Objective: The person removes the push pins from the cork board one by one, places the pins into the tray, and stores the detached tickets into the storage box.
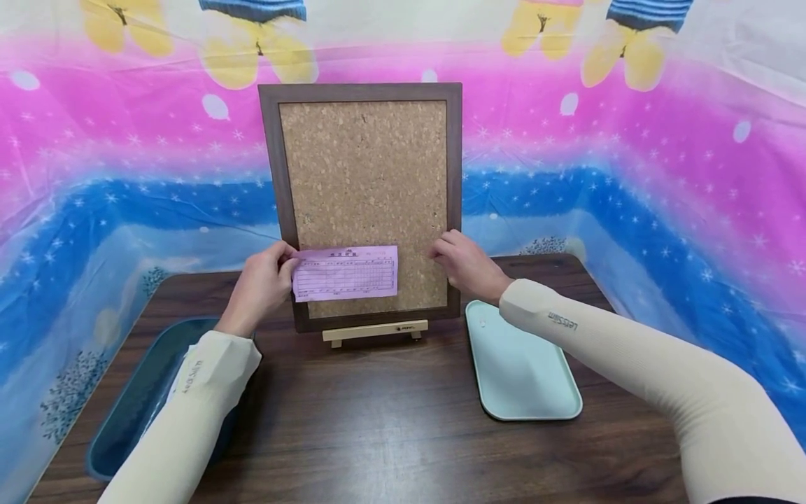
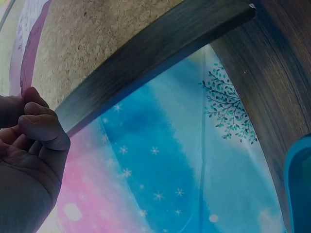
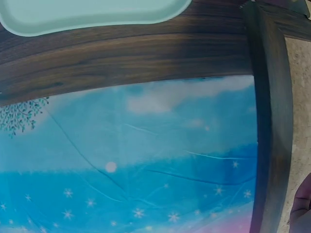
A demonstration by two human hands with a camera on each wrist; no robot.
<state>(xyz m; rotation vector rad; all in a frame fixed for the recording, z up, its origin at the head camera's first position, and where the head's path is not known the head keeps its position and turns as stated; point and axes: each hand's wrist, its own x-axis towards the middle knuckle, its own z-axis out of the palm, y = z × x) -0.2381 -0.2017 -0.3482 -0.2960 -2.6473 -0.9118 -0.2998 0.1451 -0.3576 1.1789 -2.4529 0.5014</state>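
My left hand [image 1: 263, 283] pinches the left edge of a pink printed form [image 1: 346, 273] between thumb and fingers. The form lies landscape over the lower left of a cork board [image 1: 368, 175] with a dark wooden frame. In the left wrist view the form's edge [image 2: 30, 53] rises from the fingertips, in front of the cork. My right hand [image 1: 469, 266] is at the board's lower right, fingers curled, fingertips over the cork beside the frame, apart from the form's right edge. Whether it holds something small, I cannot tell.
The board stands on a light wooden easel [image 1: 376, 330]. A pale green tray [image 1: 525, 378], with a tiny whitish object [image 1: 483, 323] near its upper left corner, lies at right. At left, partly under my left forearm, is a dark teal bin [image 1: 119, 413]. Printed cloth surrounds the table.
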